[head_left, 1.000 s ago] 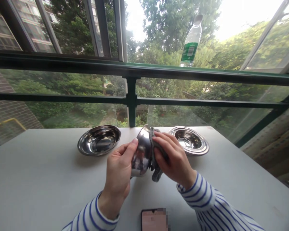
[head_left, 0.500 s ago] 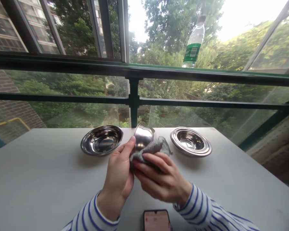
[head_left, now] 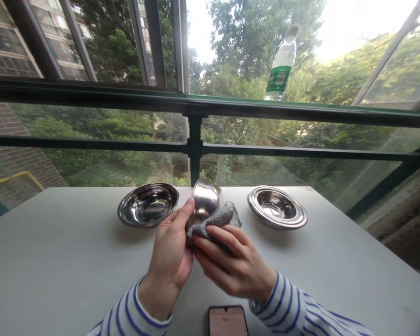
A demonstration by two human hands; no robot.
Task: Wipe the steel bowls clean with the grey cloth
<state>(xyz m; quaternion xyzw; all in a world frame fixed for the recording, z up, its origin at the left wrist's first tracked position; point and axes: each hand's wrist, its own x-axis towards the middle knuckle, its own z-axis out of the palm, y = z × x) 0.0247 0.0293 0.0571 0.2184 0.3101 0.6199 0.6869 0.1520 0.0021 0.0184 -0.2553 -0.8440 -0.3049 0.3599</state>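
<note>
Head — held bowl (head_left: 205, 199) tilted, mouth dir. unclear — cloth (head_left: 218, 218) lengthwise twd upper R

White sleeves (head_left: 290, 302) with blue stripes

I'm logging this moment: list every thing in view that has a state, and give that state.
Held bowl: tilted.
Cloth: bunched.
Left hand: gripping the held bowl.
Right hand: holding the cloth against it.
Left bowl: right way up, looks empty.
Right bowl: right way up; nesting unclear.
Phone: face up, screen lit, partly out of frame.
Bottle: capped, fill level unclear.
</note>
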